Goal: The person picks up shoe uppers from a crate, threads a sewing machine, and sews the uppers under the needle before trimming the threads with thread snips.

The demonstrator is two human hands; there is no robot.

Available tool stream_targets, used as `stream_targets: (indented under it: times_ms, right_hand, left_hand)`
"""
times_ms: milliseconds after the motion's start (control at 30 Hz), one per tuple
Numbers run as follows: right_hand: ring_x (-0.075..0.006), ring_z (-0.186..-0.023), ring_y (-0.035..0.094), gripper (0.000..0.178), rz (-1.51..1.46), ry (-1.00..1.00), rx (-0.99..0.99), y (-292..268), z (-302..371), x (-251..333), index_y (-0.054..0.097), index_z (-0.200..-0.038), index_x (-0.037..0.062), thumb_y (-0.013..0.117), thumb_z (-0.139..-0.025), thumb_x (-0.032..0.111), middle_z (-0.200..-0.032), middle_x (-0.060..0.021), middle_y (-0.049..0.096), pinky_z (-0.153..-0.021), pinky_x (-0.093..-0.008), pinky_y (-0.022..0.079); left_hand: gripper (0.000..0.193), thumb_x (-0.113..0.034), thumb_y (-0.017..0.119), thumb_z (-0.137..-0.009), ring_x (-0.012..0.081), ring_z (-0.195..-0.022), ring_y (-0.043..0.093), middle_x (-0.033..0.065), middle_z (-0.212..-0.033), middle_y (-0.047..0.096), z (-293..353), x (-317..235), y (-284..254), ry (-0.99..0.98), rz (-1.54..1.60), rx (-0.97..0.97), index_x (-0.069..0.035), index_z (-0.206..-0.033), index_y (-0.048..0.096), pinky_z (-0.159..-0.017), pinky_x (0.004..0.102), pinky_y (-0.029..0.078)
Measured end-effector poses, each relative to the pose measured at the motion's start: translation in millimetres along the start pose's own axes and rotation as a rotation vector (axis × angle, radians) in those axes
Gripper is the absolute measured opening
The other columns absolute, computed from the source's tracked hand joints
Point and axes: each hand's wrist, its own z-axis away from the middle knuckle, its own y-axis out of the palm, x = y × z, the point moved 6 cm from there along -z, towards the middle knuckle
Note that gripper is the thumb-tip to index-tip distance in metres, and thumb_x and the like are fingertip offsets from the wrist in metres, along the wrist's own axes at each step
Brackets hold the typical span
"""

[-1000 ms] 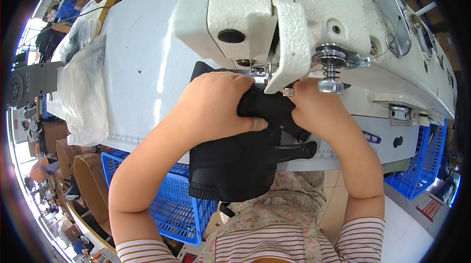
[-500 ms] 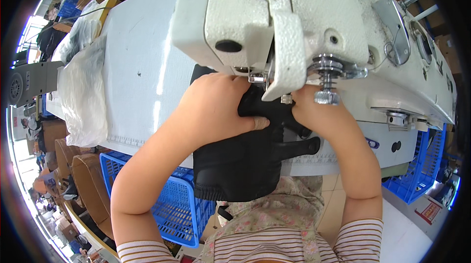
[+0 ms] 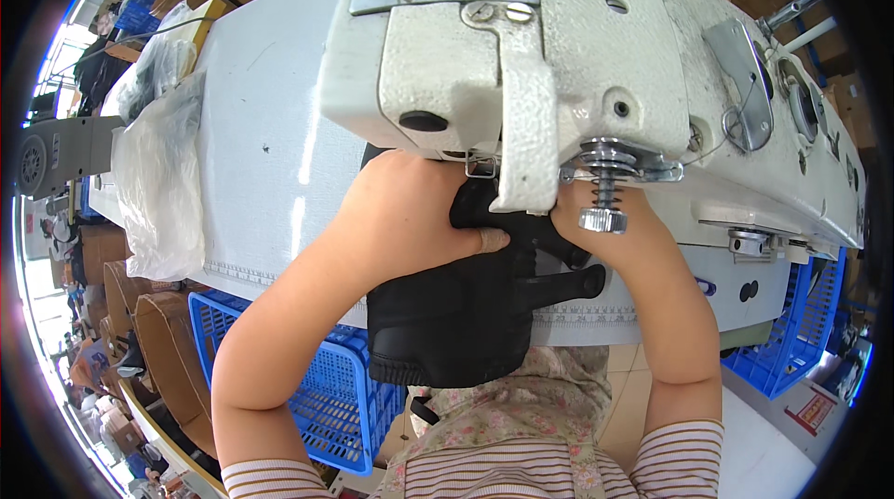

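A black glove [image 3: 447, 322] with a ribbed cuff and stubby finger parts lies under the white sewing machine head [image 3: 447, 61], its cuff hanging over the table's front edge. My left hand [image 3: 405, 206] is closed on its left part, the taped thumb pressing on top and the fingers bent toward the presser area. On the other side, my right hand [image 3: 596, 210] holds the glove's right edge close to the needle. Its fingertips are partly hidden by the machine's white guard [image 3: 527, 136] and tension knob [image 3: 603, 220]. The needle point itself is hidden.
Clear plastic bags [image 3: 163, 182] lie on the left of the pale table [image 3: 261, 127]. A blue basket [image 3: 326, 397] stands below the table at left, another blue crate [image 3: 792, 331] at right. A small dark-blue object [image 3: 706, 287] rests right of my forearm.
The machine head appears lower and slightly left in the picture, covering more of my right hand. Both hands keep their hold, and the glove has barely shifted.
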Motion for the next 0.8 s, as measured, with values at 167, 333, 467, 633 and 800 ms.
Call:
stream_targets:
  times_ms: [167,333,467,633,800]
  right_hand:
    - [-0.0364,-0.077,0.066,0.019,-0.009,0.007,-0.056,-1.8,-1.2,-1.1,0.071,-0.082,0.0001,0.056,-0.078,0.011,-0.082,-0.0212,0.066,-0.073,-0.0447,0.053]
    - [-0.0357,-0.076,0.066,0.021,-0.011,0.002,-0.027,-0.8,0.6,-1.7,0.071,-0.082,-0.0003,0.055,-0.079,0.014,-0.081,-0.0217,0.066,-0.073,-0.0445,0.053]
    - [-0.0356,-0.077,0.067,0.022,0.02,-0.033,-0.089,-3.3,1.8,1.0,0.071,-0.082,0.0001,0.054,-0.079,0.014,-0.083,-0.022,0.067,-0.074,-0.0451,0.054]
    - [-0.0365,-0.079,0.067,0.02,-0.02,-0.003,-0.065,-3.3,-1.2,0.7,0.07,-0.085,0.001,0.055,-0.077,0.012,-0.085,-0.0217,0.067,-0.074,-0.0453,0.054]
    - [-0.035,-0.088,0.065,0.025,0.032,-0.022,-0.062,-3.1,3.0,3.0,0.069,-0.105,0.0071,0.06,-0.081,0.004,-0.094,-0.0157,0.067,-0.076,-0.0445,0.051]
  left_hand:
    - [0.047,-0.038,0.08,-0.064,0.035,-0.079,0.066,0.0167,-0.082,0.069,-0.8,0.5,1.0,-0.039,0.002,0.035,0.0,-0.088,0.068,-0.074,0.0412,0.054]
    - [0.047,-0.037,0.08,-0.064,0.0351,-0.079,0.066,0.0166,-0.083,0.069,-0.9,-3.9,-3.4,-0.025,0.041,0.028,0.0,-0.091,0.069,-0.074,0.041,0.054]
    - [0.047,-0.037,0.08,-0.064,0.0354,-0.079,0.066,0.0166,-0.083,0.069,0.4,-1.5,-0.5,-0.025,0.031,0.008,0.0,-0.091,0.068,-0.074,0.0411,0.054]
    - [0.047,-0.037,0.08,-0.063,0.0354,-0.078,0.066,0.0164,-0.08,0.068,0.6,-1.0,-0.4,-0.027,0.032,0.007,0.0,-0.089,0.068,-0.073,0.0415,0.053]
    - [0.048,-0.038,0.081,-0.063,0.0351,-0.079,0.066,0.0169,-0.08,0.068,2.1,-2.7,-2.5,-0.038,0.015,0.011,0.001,-0.089,0.068,-0.073,0.0413,0.053]
